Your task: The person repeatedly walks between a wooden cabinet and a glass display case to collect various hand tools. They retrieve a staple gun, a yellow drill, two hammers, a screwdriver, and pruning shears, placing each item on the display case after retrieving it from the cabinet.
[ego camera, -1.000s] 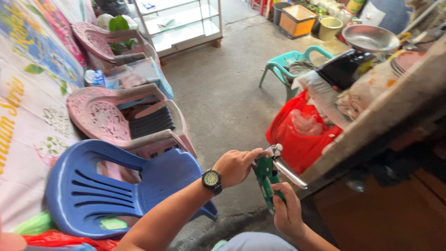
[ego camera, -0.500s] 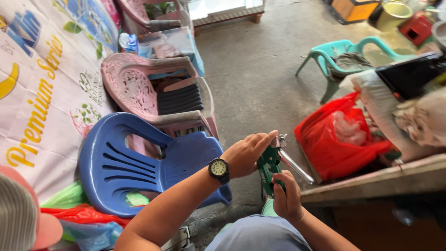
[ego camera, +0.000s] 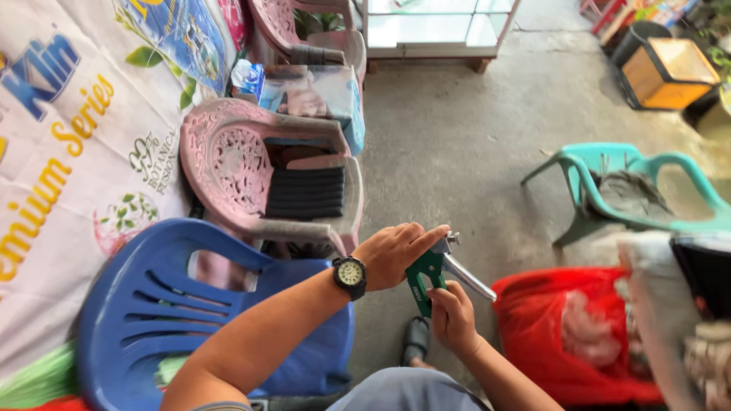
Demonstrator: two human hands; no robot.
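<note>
Left of the grip hangs one printed banner (ego camera: 68, 152), smooth cloth or vinyl. Next come three plastic chairs on that side: one blue chair (ego camera: 152, 320) with a slatted back, just left of and below the forearm; one pink chair (ego camera: 251, 164) with a lacy moulded back and a black ribbed pad on its seat, above the grip; and a second pink chair (ego camera: 304, 30) farther up, behind a box.

At the centre, one green hand riveter (ego camera: 430, 274) with a bright metal lever and a small steel nose is held by both hands. The left hand (ego camera: 392, 255), with a round black wristwatch (ego camera: 349, 275) on its wrist, wraps closed over the tool's head; the right hand (ego camera: 453, 316) is clenched round the green handle below. The two hands nearly touch.

Above and right of the grip, bare grey concrete floor (ego camera: 457, 137) lies open. Right of the grip, close by, sits one crumpled red plastic bag (ego camera: 563, 335); above it stands one teal chair (ego camera: 632, 190), well apart.
</note>
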